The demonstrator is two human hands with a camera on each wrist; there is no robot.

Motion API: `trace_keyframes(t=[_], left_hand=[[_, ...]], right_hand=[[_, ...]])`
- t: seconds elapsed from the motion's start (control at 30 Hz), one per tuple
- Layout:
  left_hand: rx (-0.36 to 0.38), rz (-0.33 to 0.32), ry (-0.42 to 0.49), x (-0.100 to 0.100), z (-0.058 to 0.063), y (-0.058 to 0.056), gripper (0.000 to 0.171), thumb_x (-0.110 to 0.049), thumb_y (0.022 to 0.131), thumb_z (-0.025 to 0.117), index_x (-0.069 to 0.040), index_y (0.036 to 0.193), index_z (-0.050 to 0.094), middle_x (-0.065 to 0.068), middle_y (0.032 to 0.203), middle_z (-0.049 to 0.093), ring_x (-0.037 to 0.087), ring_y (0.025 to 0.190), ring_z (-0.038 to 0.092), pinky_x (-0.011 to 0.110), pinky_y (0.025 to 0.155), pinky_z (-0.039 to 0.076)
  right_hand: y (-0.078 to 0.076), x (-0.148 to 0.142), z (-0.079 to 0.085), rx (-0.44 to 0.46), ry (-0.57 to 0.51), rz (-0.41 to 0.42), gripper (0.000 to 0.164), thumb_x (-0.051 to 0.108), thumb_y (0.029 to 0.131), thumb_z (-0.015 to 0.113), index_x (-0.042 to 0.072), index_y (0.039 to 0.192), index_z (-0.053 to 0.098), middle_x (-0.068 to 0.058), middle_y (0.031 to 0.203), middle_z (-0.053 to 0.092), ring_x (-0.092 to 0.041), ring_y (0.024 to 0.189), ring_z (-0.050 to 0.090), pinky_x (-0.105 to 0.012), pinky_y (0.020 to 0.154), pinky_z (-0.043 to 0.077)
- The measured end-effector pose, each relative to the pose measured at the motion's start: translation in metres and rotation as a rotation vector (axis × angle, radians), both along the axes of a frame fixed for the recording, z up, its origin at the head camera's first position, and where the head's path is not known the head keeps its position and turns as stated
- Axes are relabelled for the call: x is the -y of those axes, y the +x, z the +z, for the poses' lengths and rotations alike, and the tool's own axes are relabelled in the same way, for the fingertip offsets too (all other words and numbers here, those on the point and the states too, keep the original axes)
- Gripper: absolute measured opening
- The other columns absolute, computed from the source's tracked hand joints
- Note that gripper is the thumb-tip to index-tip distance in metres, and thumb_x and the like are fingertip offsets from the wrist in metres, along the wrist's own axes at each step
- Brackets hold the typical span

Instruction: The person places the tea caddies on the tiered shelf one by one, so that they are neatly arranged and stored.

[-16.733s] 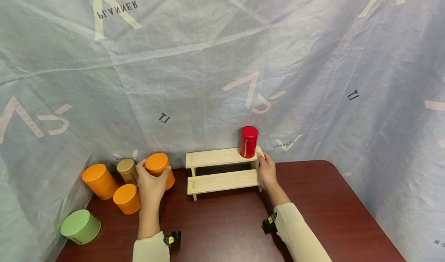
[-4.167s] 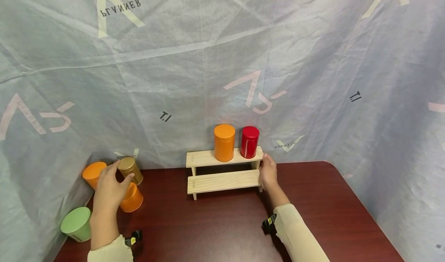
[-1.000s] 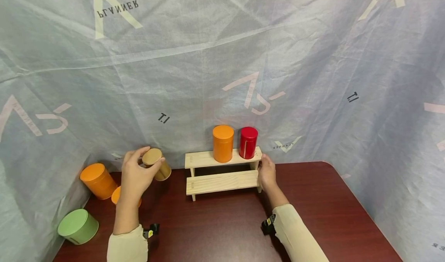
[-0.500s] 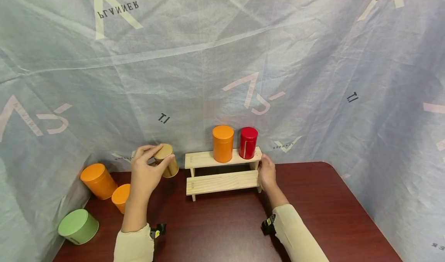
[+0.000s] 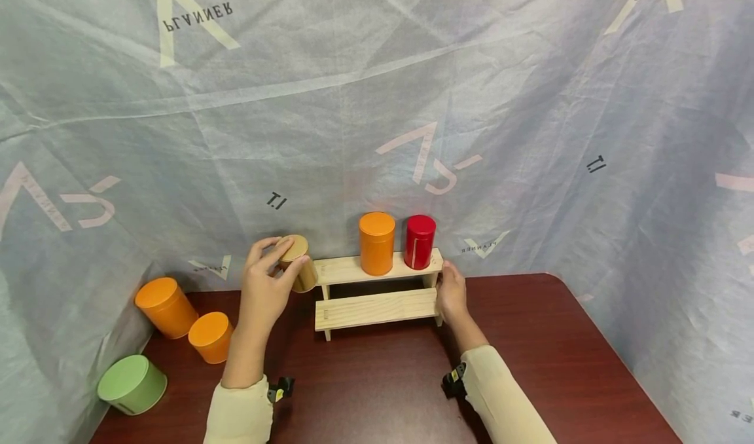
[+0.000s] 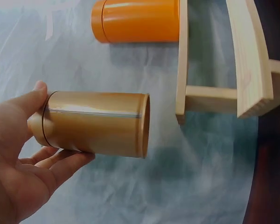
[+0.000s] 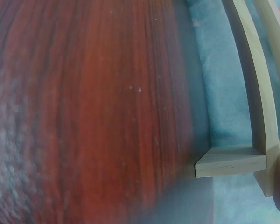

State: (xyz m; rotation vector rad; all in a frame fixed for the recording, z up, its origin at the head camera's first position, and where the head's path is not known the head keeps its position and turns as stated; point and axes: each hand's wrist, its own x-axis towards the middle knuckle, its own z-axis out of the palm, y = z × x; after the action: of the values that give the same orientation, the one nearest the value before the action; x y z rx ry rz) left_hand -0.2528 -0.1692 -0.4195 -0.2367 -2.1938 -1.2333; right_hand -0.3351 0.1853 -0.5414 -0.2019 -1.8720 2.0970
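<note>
My left hand (image 5: pixel 264 290) holds a gold cylindrical tin (image 5: pixel 305 276) near its lid, thumb on one side and fingers on the other. The tin is just off the left end of a two-tier wooden shelf (image 5: pixel 341 271). In the left wrist view the tin (image 6: pixel 95 123) hangs apart from the shelf's upper board. At the other end, my right hand (image 5: pixel 453 293) grips the shelf's side; some of its fingers are hidden. An orange tin (image 5: pixel 377 246) and a red tin (image 5: pixel 420 244) stand upright on the upper tier.
On the dark red table (image 5: pixel 377 385), a taller orange tin (image 5: pixel 167 308), a shorter orange tin (image 5: pixel 211 338) and a green tin (image 5: pixel 132 385) stand at the left. A grey printed cloth (image 5: pixel 330 136) hangs behind and beside the table.
An orange tin went from the table onto the upper tier beside the red one. My left hand then took the gold tin and carried it right, to the shelf's left end. My right hand stays put.
</note>
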Motion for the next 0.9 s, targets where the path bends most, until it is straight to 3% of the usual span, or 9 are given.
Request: trace_keyframes(t=[0.13,0.43,0.6,0.7,0.9], left_hand=[[-0.033,-0.042,0.019,-0.008,-0.003,-0.004,0.046,-0.024,0.095,0.081,-0.011,0.138,0.071,0.016,0.148,0.055,0.020,0.108,0.064,0.002,0.086,0.047],[-0.063,-0.105,0.080,-0.025,-0.008,-0.013,0.041,-0.020,0.093,0.083,-0.008,0.131,0.075,0.022,0.151,0.054,0.035,0.126,0.063,0.001,0.090,0.046],[-0.044,-0.119,0.037,-0.036,-0.009,-0.017,0.041,-0.022,0.094,0.081,-0.009,0.133,0.074,0.021,0.154,0.053,0.033,0.125,0.066,0.020,0.086,0.057],[-0.035,-0.135,0.018,-0.043,-0.010,-0.020,0.041,-0.022,0.095,0.080,-0.009,0.134,0.074,0.021,0.154,0.053,0.031,0.119,0.068,0.036,0.084,0.061],[-0.016,-0.153,0.023,-0.052,-0.012,-0.027,0.041,-0.024,0.097,0.078,-0.009,0.135,0.073,0.021,0.154,0.052,0.031,0.117,0.070,0.045,0.089,0.061]], right_hand=[[0.001,0.001,0.000,-0.003,-0.010,-0.004,0.039,0.020,0.115,0.037,-0.004,0.102,0.064,0.000,0.080,0.056,-0.013,0.076,0.051,-0.022,0.070,0.044],[0.000,0.002,0.001,0.001,-0.036,0.001,0.041,0.021,0.115,0.038,-0.006,0.089,0.055,0.004,0.064,0.043,-0.010,0.059,0.039,-0.022,0.058,0.037],[0.001,0.000,0.002,0.010,-0.002,-0.005,0.043,0.023,0.115,0.038,-0.013,0.094,0.052,0.003,0.060,0.040,-0.011,0.056,0.037,-0.023,0.055,0.034],[0.001,0.000,0.003,0.017,-0.005,-0.016,0.040,0.023,0.114,0.040,-0.008,0.096,0.058,0.004,0.062,0.042,-0.009,0.057,0.039,-0.022,0.057,0.036],[0.001,0.001,0.002,0.021,-0.007,-0.023,0.037,0.023,0.114,0.039,0.003,0.092,0.061,0.003,0.061,0.041,-0.009,0.055,0.038,-0.021,0.055,0.035]])
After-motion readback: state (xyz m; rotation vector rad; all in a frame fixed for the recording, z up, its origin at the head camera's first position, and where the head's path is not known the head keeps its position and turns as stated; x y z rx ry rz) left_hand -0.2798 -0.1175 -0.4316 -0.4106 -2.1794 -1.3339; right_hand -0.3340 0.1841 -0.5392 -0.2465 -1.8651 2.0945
